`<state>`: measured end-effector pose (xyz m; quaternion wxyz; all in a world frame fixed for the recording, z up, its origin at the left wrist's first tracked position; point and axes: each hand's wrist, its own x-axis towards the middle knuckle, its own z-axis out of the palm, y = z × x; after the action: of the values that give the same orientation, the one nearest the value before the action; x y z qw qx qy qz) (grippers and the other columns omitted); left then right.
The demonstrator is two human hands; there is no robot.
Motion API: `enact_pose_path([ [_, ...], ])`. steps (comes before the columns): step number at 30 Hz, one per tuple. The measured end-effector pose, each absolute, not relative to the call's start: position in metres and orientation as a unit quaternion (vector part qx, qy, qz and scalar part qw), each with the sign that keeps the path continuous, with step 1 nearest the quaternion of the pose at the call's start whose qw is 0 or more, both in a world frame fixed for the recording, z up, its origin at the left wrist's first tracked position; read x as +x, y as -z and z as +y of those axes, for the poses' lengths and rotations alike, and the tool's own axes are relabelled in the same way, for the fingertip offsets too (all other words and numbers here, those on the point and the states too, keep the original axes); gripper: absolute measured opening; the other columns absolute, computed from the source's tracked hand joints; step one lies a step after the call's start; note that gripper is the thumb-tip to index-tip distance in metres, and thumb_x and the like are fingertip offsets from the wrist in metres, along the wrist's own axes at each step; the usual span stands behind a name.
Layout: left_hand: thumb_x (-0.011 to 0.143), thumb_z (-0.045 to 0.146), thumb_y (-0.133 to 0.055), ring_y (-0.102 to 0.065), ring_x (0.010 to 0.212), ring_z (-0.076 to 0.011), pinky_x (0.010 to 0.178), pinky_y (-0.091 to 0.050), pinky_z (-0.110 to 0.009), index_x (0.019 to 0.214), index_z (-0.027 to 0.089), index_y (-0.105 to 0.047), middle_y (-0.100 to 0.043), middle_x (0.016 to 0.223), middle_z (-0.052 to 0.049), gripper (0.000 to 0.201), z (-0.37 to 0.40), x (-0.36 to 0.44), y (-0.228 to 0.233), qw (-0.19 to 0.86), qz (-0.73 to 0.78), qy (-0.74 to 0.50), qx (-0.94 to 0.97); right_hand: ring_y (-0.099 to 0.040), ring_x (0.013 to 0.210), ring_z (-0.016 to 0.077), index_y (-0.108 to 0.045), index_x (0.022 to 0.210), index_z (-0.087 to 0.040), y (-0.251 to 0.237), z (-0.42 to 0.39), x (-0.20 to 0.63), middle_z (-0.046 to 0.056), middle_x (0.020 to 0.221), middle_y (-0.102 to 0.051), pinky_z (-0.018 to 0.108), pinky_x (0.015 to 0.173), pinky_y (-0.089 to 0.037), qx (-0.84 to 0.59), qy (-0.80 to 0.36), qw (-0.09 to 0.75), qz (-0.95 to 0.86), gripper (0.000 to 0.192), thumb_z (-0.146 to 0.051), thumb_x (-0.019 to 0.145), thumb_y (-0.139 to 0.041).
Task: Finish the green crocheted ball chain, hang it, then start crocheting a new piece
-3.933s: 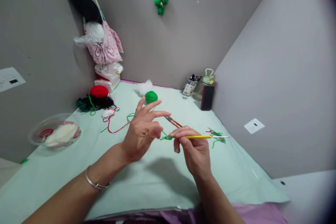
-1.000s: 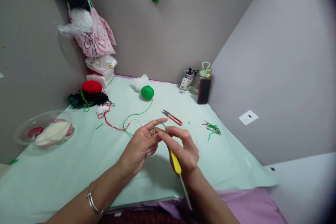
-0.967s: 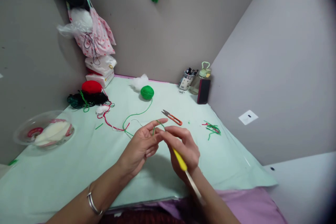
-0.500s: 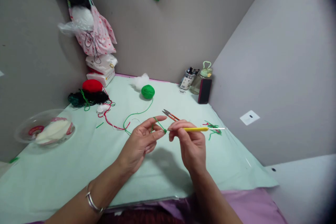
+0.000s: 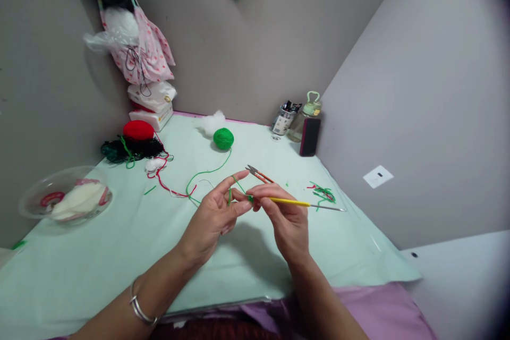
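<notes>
My left hand (image 5: 213, 212) pinches a small piece of green crochet (image 5: 251, 198) between thumb and fingers. Green yarn (image 5: 240, 185) loops over its raised index finger. In my right hand (image 5: 287, 219) is a crochet hook (image 5: 292, 202) with a yellow grip, held like a pen. Its working tip meets the crochet between both hands, partly hidden by fingers; the silver other end points right. From the green yarn ball (image 5: 223, 138) a strand curves across the table to my left hand. Thread snips (image 5: 260, 174) with orange handles lie just behind my right hand.
Yarn scraps (image 5: 323, 194) lie at right, near a phone (image 5: 309, 137), a bottle (image 5: 297, 126) and a pen cup (image 5: 282, 119). At left are a clear plastic bowl (image 5: 30, 204), red yarn (image 5: 138, 130) and dark yarn (image 5: 113, 150). White stuffing (image 5: 212, 123) sits behind the green ball.
The hook has tilted, its silver end dropping lower, and my right hand has moved slightly left, closer to my left hand. The view has shifted a little.
</notes>
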<state>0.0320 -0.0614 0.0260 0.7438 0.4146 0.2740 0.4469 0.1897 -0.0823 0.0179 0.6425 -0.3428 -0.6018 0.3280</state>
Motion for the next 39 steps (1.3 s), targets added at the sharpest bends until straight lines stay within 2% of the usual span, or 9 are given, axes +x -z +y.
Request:
enact_pose_path([
  [8,0.084,0.031,-0.081,-0.029,0.044,0.0022,0.041,-0.018,-0.020,0.121,0.027,-0.073,-0.057,0.086,0.004,0.039,-0.059,0.029,-0.027,0.733,0.278,-0.446,0.433,-0.068,0.070,0.0143,-0.069,0.096,-0.022,-0.018,-0.084,0.195,0.004,0.092,-0.073,0.030,0.065,-0.058,-0.334,-0.388,0.657,-0.554,0.020,-0.028,0.104,-0.052],
  [11,0.083,0.031,-0.082,-0.031,0.047,0.0003,0.041,-0.019,-0.019,0.122,0.026,-0.072,-0.057,0.084,0.004,0.040,-0.057,0.028,-0.025,0.710,0.296,-0.457,0.447,-0.070,0.078,0.0155,-0.068,0.101,-0.024,-0.018,-0.090,0.196,0.004,0.093,-0.073,0.032,0.074,-0.059,-0.364,-0.246,0.631,-0.639,0.019,-0.019,0.104,-0.049],
  [15,0.081,0.029,-0.084,-0.032,0.050,-0.0019,0.043,-0.021,-0.017,0.132,0.024,-0.066,-0.057,0.079,0.005,0.055,-0.059,0.030,-0.021,0.704,0.297,-0.469,0.443,-0.070,0.093,0.0175,-0.069,0.117,-0.025,-0.011,-0.093,0.194,0.007,0.104,-0.071,0.030,0.079,-0.060,-0.373,0.042,0.512,-0.773,0.030,-0.007,0.097,-0.056],
  [18,0.080,0.031,-0.085,-0.027,0.047,-0.0006,0.042,-0.019,-0.016,0.136,0.020,-0.062,-0.055,0.074,0.006,0.061,-0.061,0.031,-0.023,0.756,0.263,-0.451,0.396,-0.070,0.093,0.0172,-0.071,0.123,-0.027,-0.009,-0.094,0.190,0.008,0.108,-0.068,0.029,0.078,-0.061,-0.369,0.135,0.487,-0.779,0.039,-0.004,0.094,-0.059],
  [23,0.080,0.024,-0.085,-0.017,0.043,0.0011,0.040,-0.017,-0.015,0.126,0.015,-0.067,-0.045,0.063,0.010,0.051,-0.060,0.028,-0.029,0.821,0.227,-0.404,0.334,-0.068,0.085,0.0175,-0.072,0.111,-0.026,-0.015,-0.094,0.190,0.004,0.093,-0.068,0.035,0.078,-0.058,-0.381,-0.070,0.616,-0.686,0.026,-0.010,0.097,-0.057],
  [25,0.080,0.021,-0.083,-0.019,0.043,0.0021,0.039,-0.018,-0.014,0.121,0.016,-0.071,-0.047,0.066,0.009,0.043,-0.059,0.028,-0.030,0.805,0.233,-0.432,0.332,-0.065,0.074,0.0156,-0.073,0.103,-0.025,-0.017,-0.092,0.191,0.002,0.083,-0.067,0.035,0.073,-0.056,-0.359,-0.182,0.663,-0.631,0.022,-0.014,0.100,-0.054],
  [28,0.079,0.020,-0.084,-0.025,0.042,0.0040,0.039,-0.018,-0.014,0.118,0.021,-0.073,-0.054,0.078,0.007,0.040,-0.060,0.031,-0.028,0.778,0.243,-0.456,0.356,-0.063,0.070,0.0142,-0.074,0.098,-0.024,-0.019,-0.087,0.190,0.002,0.087,-0.068,0.031,0.064,-0.054,-0.332,-0.282,0.670,-0.601,0.019,-0.019,0.100,-0.057],
  [34,0.082,0.030,-0.083,-0.033,0.043,0.0042,0.040,-0.021,-0.014,0.119,0.024,-0.074,-0.061,0.090,0.002,0.038,-0.064,0.036,-0.023,0.738,0.270,-0.449,0.425,-0.065,0.077,0.0155,-0.077,0.101,-0.026,-0.020,-0.087,0.186,0.003,0.090,-0.073,0.030,0.068,-0.056,-0.353,-0.225,0.649,-0.636,0.021,-0.014,0.098,-0.059],
  [39,0.079,0.027,-0.086,-0.029,0.041,0.0048,0.039,-0.021,-0.013,0.121,0.020,-0.072,-0.060,0.082,0.004,0.045,-0.065,0.039,-0.023,0.758,0.271,-0.472,0.360,-0.069,0.097,0.0189,-0.074,0.121,-0.030,-0.008,-0.090,0.185,0.007,0.109,-0.071,0.033,0.080,-0.058,-0.381,-0.022,0.585,-0.716,0.041,-0.002,0.092,-0.063],
])
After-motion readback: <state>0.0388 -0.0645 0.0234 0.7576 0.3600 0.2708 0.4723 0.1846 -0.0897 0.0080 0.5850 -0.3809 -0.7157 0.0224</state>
